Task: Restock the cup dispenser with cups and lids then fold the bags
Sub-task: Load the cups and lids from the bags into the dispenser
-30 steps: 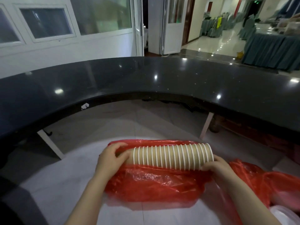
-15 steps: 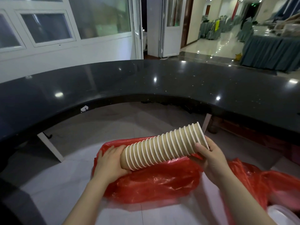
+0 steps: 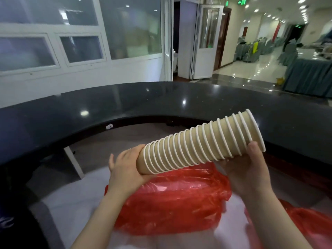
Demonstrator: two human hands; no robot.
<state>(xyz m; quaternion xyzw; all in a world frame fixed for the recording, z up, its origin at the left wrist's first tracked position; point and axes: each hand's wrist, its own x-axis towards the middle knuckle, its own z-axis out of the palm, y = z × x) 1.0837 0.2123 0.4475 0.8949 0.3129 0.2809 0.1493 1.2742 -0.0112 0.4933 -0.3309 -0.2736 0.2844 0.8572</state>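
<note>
Hands gripping cup stack (image 3: 201, 143), left hand (image 3: 125, 169), right hand (image 3: 249, 169)

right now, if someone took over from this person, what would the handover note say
Left hand grips the narrow bottom end of the stack of paper cups; right hand cups the wide rim end from below.
The stack is held tilted in the air above the red plastic bag, near the dark counter.
Done: cups are out of the bag.
Left: load cups and lids into the dispenser, which is not in view, then fold the bags.

Cup stack (image 3: 201, 146) between hands, above bag (image 3: 172, 203); counter (image 3: 161, 101) behind.
</note>
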